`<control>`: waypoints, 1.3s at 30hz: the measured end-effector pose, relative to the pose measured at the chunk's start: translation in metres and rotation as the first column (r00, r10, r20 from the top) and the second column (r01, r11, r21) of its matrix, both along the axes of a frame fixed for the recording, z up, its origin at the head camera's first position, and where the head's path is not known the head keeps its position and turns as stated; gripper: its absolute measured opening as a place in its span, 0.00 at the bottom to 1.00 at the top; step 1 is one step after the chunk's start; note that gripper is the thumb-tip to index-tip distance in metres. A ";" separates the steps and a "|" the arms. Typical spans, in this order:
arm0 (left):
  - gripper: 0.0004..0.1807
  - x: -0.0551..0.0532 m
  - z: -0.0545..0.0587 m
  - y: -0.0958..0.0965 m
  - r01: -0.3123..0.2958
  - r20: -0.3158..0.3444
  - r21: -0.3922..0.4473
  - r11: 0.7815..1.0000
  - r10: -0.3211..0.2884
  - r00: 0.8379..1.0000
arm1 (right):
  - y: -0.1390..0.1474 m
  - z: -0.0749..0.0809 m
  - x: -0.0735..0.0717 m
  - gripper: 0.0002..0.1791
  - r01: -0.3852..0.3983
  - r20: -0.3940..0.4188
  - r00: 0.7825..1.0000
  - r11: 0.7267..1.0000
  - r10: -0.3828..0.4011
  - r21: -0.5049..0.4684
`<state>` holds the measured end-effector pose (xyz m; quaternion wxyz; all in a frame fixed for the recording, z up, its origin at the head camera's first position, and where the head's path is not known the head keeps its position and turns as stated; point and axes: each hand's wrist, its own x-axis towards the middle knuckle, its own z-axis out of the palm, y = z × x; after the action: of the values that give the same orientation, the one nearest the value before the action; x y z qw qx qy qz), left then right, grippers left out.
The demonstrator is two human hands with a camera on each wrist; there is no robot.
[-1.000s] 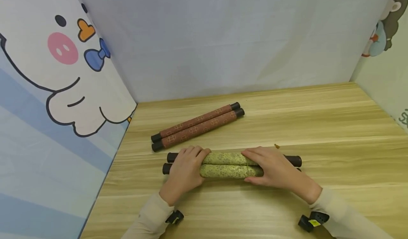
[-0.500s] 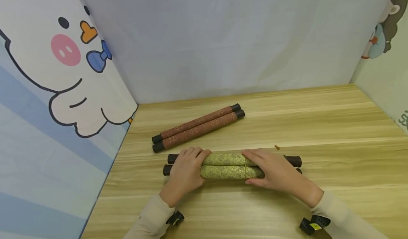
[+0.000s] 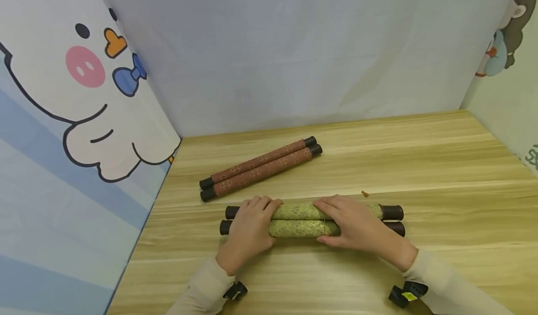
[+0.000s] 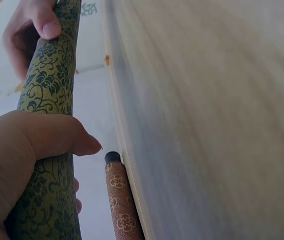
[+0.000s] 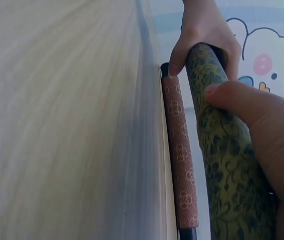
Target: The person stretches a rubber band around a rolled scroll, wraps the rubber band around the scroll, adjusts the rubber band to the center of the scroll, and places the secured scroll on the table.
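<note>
A green-gold scroll [image 3: 302, 228] with a dark floral pattern lies crosswise before me, its two rolls side by side with dark knobs at the ends. My left hand [image 3: 252, 231] grips it near the left end, fingers over the far roll and thumb on the near side. Toward the right end my right hand [image 3: 355, 224] holds it the same way, next to a thin cord round the near roll. In the left wrist view, the green scroll [image 4: 49, 85] shows a gap between it and the tabletop. Both palms hide parts of the rolls.
Behind it, a reddish-brown scroll [image 3: 260, 168] with black knobs rests slanted on the wooden table [image 3: 441, 165]. A small brown bit [image 3: 365, 193] lies beyond my right hand. Cloth walls stand at the back [image 3: 294, 53], left and right.
The green scroll has shifted slightly right, and my left hand with it. My right hand has slid a little left along it, showing more of the right-end knobs. The brown scroll stays put.
</note>
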<state>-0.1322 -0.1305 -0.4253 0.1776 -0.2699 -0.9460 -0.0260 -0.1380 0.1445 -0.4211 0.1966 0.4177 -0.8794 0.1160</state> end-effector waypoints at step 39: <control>0.45 0.000 0.001 0.001 -0.013 -0.022 0.015 1.000 0.014 1.000 | 0.001 0.004 0.000 0.46 0.038 -0.011 0.999 0.999 -0.037 0.029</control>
<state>-0.1324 -0.1291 -0.4240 0.1900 -0.2624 -0.9456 -0.0287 -0.1378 0.1454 -0.4168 0.1974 0.4047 -0.8876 0.0970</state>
